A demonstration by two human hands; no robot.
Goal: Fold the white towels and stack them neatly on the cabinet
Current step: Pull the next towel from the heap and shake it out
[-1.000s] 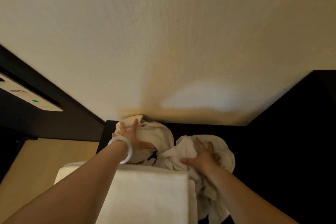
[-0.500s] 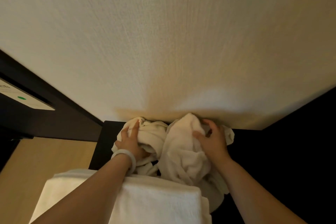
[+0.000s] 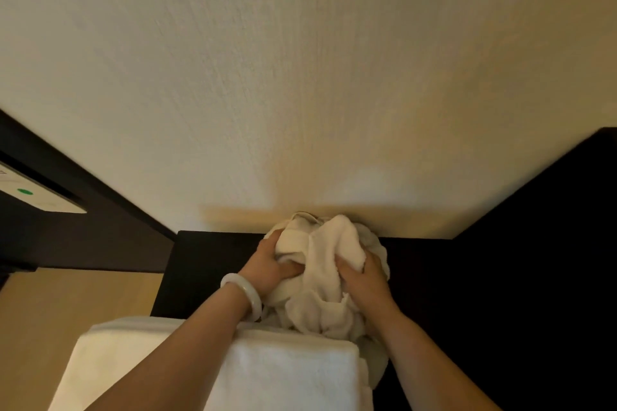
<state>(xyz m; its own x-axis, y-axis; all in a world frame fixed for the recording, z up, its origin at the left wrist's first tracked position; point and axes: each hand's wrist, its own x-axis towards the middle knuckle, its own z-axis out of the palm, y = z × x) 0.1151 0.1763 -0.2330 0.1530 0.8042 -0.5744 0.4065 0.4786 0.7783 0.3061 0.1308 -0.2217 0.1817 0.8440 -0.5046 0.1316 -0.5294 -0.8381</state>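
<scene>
Head view, folding task at an early-to-middle stage. The left hand [image 3: 267,269] and the right hand [image 3: 365,280] both grip one bundle of crumpled towels [image 3: 320,250], fingers curled into the cloth from either side; neither hand is free. The bundle sits between the two hands and extends beyond the fingertips to the wall [image 3: 300,77], on the dark top of the cabinet [image 3: 207,264], with a loose tail hanging down below the right wrist. How many towels the bundle contains cannot be told.

Done: one folded towel [image 3: 300,374] lies flat and squared, nearer the person than both hands and under the left forearm. Whether it rests wholly on the cabinet cannot be told, as its near edge runs out of view.

Left, by judgement: the whole bundle is unfolded, so separating, smoothing, folding and stacking its pieces are not yet done; the larger share of the work appears to lie ahead.

Also visible: a pale bracelet [image 3: 243,290] on the left wrist, and a wall panel [image 3: 33,193] with a green light far out to the left of the left hand
</scene>
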